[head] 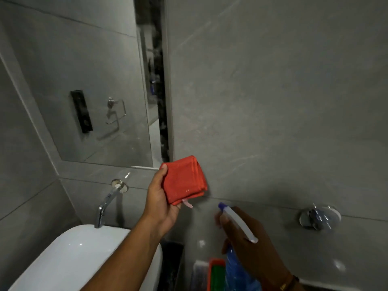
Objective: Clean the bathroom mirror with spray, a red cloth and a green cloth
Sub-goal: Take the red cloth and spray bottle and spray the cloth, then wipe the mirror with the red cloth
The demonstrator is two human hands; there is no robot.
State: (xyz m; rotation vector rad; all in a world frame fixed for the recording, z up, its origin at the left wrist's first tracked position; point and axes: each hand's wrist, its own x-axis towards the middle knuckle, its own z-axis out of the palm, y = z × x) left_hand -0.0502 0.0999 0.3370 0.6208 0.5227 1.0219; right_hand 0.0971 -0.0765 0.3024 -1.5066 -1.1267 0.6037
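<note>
The left hand (pixel 161 203) pinches a folded red cloth (pixel 183 181), a soft, ribbed square with a small pale tag at its lower edge, held up just below the lower right corner of the mirror (pixel 88 85), while the right hand (pixel 249 238), blurred, is wrapped around a blue translucent spray bottle (pixel 237 267) with a white trigger head. Something green, possibly the green cloth (pixel 217 278), lies in an orange-rimmed tray at the bottom edge. Smooth grey stone-look tiles (pixel 273 101) cover the walls, with a curved chrome tap (pixel 107 203) over a glossy white basin (pixel 79 257).
</note>
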